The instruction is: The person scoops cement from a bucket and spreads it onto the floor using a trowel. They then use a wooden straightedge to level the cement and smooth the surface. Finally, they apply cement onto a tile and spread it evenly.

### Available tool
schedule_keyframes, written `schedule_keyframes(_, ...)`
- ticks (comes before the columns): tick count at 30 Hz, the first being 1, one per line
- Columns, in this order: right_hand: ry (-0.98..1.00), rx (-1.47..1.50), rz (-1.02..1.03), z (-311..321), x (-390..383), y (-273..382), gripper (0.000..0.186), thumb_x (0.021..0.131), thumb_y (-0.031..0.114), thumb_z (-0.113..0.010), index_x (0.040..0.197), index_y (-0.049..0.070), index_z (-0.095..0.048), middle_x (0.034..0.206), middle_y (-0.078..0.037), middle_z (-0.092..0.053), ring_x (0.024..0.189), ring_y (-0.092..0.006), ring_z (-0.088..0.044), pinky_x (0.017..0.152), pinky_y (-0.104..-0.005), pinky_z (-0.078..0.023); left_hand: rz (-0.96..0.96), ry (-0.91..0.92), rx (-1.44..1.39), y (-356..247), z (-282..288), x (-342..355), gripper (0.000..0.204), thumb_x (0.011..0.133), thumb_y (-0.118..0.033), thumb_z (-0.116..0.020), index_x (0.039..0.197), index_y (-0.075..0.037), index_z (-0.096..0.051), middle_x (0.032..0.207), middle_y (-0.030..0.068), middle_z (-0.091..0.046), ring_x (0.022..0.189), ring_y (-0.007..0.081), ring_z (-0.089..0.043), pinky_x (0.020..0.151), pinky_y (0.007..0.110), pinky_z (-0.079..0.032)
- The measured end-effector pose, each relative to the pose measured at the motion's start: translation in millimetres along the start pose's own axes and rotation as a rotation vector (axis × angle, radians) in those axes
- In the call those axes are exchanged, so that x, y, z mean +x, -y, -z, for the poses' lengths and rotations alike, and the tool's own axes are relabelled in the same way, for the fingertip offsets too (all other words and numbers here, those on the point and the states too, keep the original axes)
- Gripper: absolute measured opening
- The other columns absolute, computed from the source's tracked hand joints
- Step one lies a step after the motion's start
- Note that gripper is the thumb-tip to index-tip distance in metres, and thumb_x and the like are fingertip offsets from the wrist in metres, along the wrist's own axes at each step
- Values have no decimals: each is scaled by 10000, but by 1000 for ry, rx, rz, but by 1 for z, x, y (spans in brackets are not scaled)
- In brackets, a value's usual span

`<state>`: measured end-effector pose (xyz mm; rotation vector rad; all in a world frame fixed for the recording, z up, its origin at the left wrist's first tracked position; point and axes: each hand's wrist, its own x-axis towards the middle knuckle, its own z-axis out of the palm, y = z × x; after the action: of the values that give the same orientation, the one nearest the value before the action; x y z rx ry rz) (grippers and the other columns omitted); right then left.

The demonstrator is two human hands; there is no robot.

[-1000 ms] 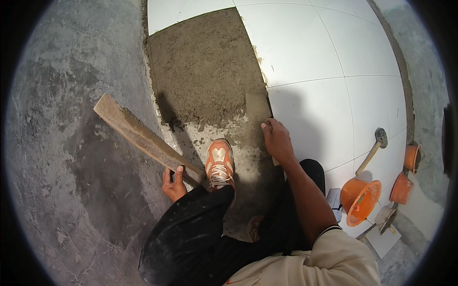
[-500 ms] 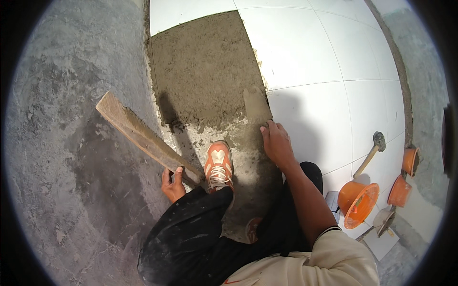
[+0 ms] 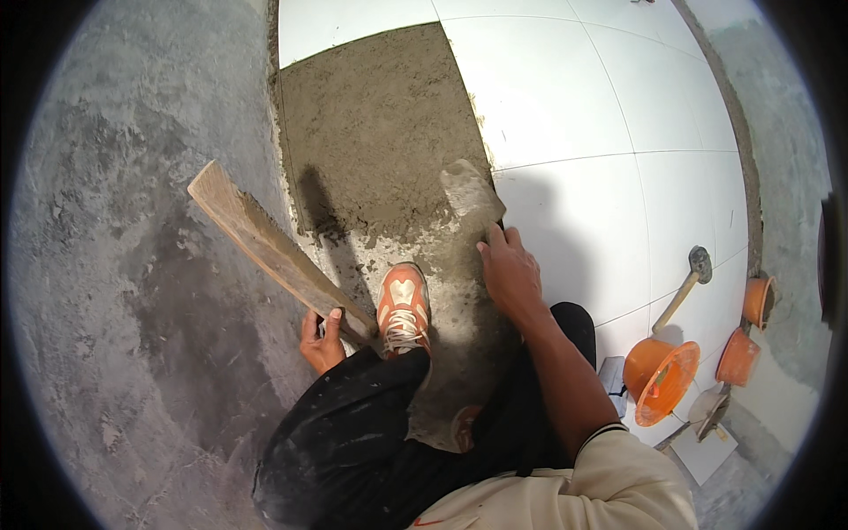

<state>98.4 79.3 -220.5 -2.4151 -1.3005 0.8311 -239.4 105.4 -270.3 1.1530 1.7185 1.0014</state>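
My right hand (image 3: 512,269) is closed round the handle of a trowel (image 3: 471,192), whose mortar-smeared blade lies at the right edge of a bed of wet grey mortar (image 3: 371,124). The blade is beside the white floor tiles (image 3: 565,97). My left hand (image 3: 323,341) grips the near end of a long wooden board (image 3: 274,252), thumb on top and fingers at its side. The board slants away to the left above the grey floor, with mortar along its right edge. My fingers partly hide the board's near end.
My shoe (image 3: 404,305) stands at the mortar's ragged near edge. To the right on the tiles are a mallet (image 3: 687,287), an orange bucket (image 3: 649,367) and smaller orange containers (image 3: 738,358). A grey concrete floor (image 3: 132,265) spreads on the left.
The trowel has shifted slightly left and its blade has turned, showing more of its face. The board's far end has swung a little to the right and up in the picture.
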Motion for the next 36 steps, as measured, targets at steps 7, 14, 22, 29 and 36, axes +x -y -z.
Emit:
schedule_keyframes(7,98,-152,-116,-1,24,-8,329,1105,269,-538,1294,3,-581,1270,-248,-617,1090,-477,-680,943,-576,-536,32,9,-18,3,-3,-3,367,951,-96,-805,1285,38,-735,1171,96,-717,1091,203,-655,1007,353,-479)
schedule_keyframes(14,5,-20,-80,-18,-1,-13,356,1105,297,-540,1283,-7,-585,1272,-270,-625,1106,-506,-662,965,-592,-521,0,-7,7,4,1,0,381,941,-92,-812,1286,45,-731,1171,107,-719,1107,202,-654,1010,349,-479)
schedule_keyframes(22,48,6,-62,-21,29,-19,391,1107,297,-534,1316,-29,-584,1245,-287,-631,1136,-509,-641,1004,-593,-504,10,1,37,2,1,-2,392,931,-103,-825,1288,30,-736,1173,116,-718,1123,217,-655,1011,359,-481)
schedule_keyframes(29,-41,65,25,-35,33,-29,401,1107,315,-535,1323,-21,-566,1257,-286,-625,1146,-510,-641,977,-598,-515,18,4,12,-11,-4,1,365,943,-106,-823,1265,43,-737,1179,108,-717,1125,211,-652,1008,350,-482)
schedule_keyframes(36,23,129,143,-56,29,1,406,1101,288,-553,1354,-29,-576,1259,-299,-644,1154,-498,-639,986,-570,-514,2,-25,3,0,6,3,350,949,-110,-823,1253,42,-740,1165,93,-713,1099,196,-649,996,339,-482)
